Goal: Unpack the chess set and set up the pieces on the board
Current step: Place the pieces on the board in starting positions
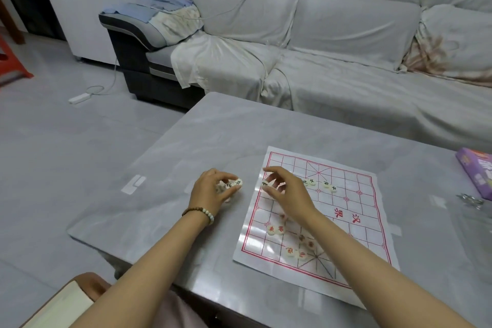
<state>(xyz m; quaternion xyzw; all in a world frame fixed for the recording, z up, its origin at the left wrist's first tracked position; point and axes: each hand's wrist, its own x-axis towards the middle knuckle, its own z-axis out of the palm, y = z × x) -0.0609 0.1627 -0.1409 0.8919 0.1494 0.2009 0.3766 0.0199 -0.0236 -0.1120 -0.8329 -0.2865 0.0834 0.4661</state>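
- white paper chess board with red grid (372, 221) lies flat on grey marble-look table (213, 136), so the unpacking looks done
- a few round cream pieces are on the board: black-lettered pieces (330, 186) on its far half, red-lettered pieces (275, 229) on its near half, clustered rather than lined up
- left hand (210, 192) just left of the board, fingers curled round a handful of cream pieces (234, 184)
- right hand (287, 192) over the board's far-left corner, fingertips pinching a single cream piece (265, 183)
- judged early: most placing is left
- purple box (476, 176) right of the board

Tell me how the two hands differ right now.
The left hand wears a beaded bracelet; the right hand's wrist is bare. The left hand grips several white round pieces off the red-lined paper board; the right hand pinches a single piece over it. Both hold black-lettered pieces.
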